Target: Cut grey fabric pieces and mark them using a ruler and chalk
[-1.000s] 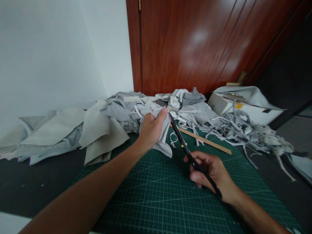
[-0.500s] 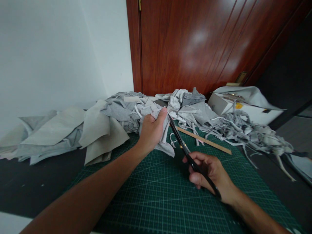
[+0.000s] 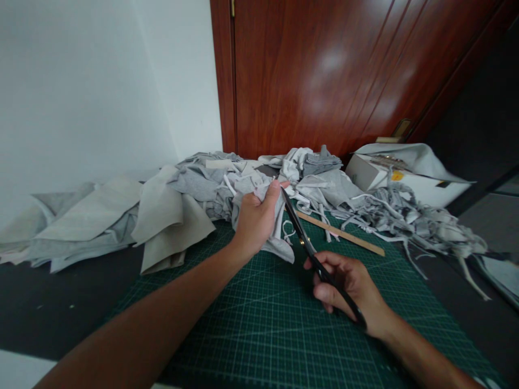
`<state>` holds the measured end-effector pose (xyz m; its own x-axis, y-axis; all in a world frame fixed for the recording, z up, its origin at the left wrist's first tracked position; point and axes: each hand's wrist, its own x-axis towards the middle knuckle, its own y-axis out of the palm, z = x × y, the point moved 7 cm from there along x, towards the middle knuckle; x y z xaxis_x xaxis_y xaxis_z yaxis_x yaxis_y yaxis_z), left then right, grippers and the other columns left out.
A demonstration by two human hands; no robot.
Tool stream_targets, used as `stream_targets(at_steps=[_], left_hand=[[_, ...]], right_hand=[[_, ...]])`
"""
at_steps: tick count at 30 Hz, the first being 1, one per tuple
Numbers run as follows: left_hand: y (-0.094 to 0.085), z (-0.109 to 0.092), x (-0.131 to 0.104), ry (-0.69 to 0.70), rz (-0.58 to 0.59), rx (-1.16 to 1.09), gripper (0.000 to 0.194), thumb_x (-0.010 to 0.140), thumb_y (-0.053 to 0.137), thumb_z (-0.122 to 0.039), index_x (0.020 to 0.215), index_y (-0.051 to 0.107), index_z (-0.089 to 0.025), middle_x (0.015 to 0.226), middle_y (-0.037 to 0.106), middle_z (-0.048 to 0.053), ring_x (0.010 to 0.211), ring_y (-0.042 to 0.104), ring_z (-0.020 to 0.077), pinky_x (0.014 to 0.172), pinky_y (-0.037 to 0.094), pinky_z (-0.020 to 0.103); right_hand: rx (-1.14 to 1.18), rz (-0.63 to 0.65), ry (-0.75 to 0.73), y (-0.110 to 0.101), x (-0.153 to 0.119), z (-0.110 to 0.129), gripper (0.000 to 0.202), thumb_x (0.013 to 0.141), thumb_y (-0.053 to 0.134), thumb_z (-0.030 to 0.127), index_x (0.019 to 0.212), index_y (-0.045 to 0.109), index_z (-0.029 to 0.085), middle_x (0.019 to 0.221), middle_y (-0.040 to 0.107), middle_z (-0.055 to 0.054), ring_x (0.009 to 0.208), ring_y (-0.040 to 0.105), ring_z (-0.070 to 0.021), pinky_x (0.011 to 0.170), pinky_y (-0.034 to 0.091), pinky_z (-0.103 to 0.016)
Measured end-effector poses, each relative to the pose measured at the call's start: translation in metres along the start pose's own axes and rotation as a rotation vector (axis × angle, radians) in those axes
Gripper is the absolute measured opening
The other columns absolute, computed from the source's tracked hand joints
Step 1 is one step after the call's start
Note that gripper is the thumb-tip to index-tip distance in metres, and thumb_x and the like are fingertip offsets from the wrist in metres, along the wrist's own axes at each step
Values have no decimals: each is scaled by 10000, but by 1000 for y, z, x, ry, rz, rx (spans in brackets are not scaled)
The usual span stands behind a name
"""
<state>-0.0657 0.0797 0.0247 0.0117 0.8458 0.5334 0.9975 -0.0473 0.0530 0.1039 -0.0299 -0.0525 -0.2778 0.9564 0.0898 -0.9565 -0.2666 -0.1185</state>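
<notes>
My left hand (image 3: 258, 219) is closed on a piece of light grey fabric (image 3: 279, 248), pinched between thumb and fingers, with its lower end hanging over the green cutting mat (image 3: 251, 324). In my right hand (image 3: 344, 286) is a pair of black-handled scissors (image 3: 310, 251), the fingers wrapped round the handles. Their blades point up and away, and the tips are beside my left fingertips at the fabric's upper edge. Whether the tips touch the fabric I cannot tell. Behind the blades, a thin loop of fabric strip (image 3: 287, 229) lies on the mat.
A wooden ruler (image 3: 344, 234) lies across the mat's far side. Grey fabric pieces (image 3: 89, 216) are heaped at left, more folded cloth (image 3: 322, 162) at the back. Tangled strips (image 3: 413, 210) lie at right before a white box (image 3: 368, 173). A wooden door (image 3: 324, 75) stands behind.
My left hand has shifted slightly to the right and down with the fabric, and a finger now reaches out toward the scissor tips. The scissors have barely moved.
</notes>
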Motion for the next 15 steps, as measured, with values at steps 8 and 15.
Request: stream_targets(at_steps=[8, 15], left_hand=[[1, 1, -1, -8, 4, -10, 354, 1028, 594, -539, 1131, 829, -294, 1206, 820, 14, 1229, 724, 248, 1144, 488, 396], [2, -1, -1, 1, 7, -27, 343, 1029, 597, -507, 1112, 831, -271, 1197, 823, 22, 1234, 721, 257, 1157, 479, 401]], right_hand=[[-4, -28, 22, -1, 0, 0, 513, 734, 935, 511, 1010, 665, 173, 626, 576, 59, 436, 479, -77, 422, 373, -200], [-1, -67, 49, -1, 1, 3, 494, 683, 979, 440, 961, 665, 179, 613, 561, 74, 443, 451, -75, 430, 334, -203]])
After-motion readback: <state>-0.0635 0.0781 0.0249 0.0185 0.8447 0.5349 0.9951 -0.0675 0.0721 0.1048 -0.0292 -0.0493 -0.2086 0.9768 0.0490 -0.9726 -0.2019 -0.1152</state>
